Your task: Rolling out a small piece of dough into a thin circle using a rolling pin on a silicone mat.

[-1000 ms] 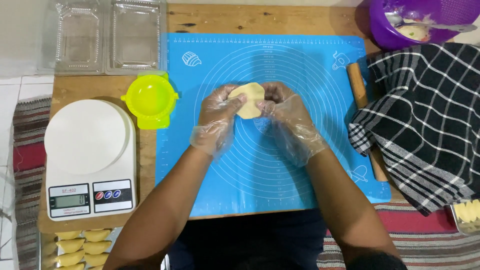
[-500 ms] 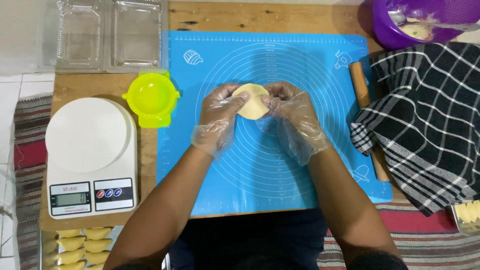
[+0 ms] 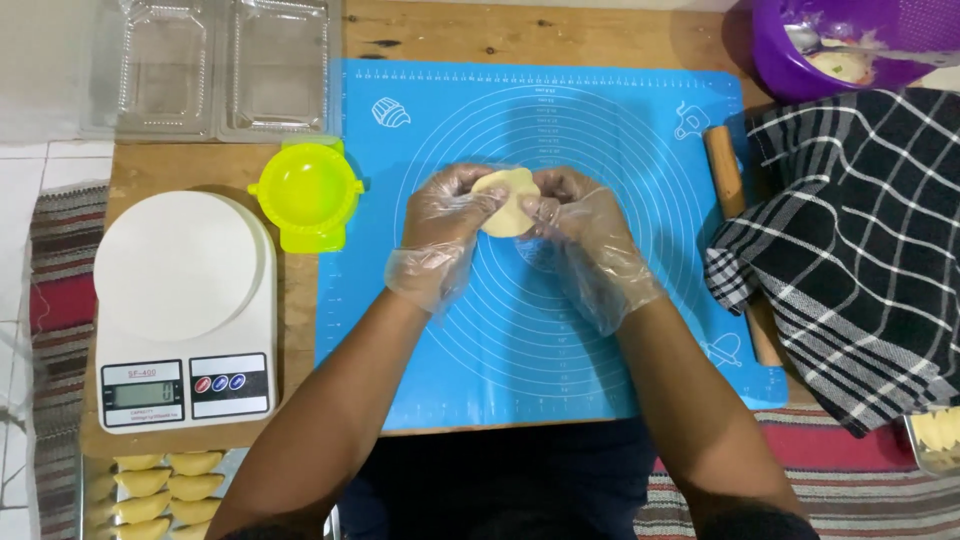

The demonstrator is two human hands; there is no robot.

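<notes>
Both hands wear thin clear plastic gloves and meet over the middle of the blue silicone baking mat (image 3: 560,330) that covers most of the wooden worktop (image 3: 190,175). Between them sits a small pale yellow piece of dough (image 3: 505,200), roughly round and held just above the mat. The left hand (image 3: 445,225) has its fingers curled closed around the dough's left edge; the right hand (image 3: 580,235) pinches the right edge with its fingers bent in tight against it. Whether the dough holds any filling cannot be told.

As for progress, the piece looks mid-shaping: it is neither flat on the mat nor laid in the lime-green plastic dumpling press (image 3: 305,190), which lies open and empty just left of the mat. Finished work shows at the lower left, where a tray holds rows of yellow crescent-shaped pastries (image 3: 165,485). The clear plastic clamshell boxes (image 3: 215,65) at the top left hold nothing yet. The white digital kitchen scale (image 3: 185,305) has nothing on its plate. A wooden rolling pin (image 3: 728,185) lies along the mat's right edge, partly under a black-and-white checked cloth (image 3: 860,240), and a purple bowl (image 3: 840,45) sits in the far right corner.
</notes>
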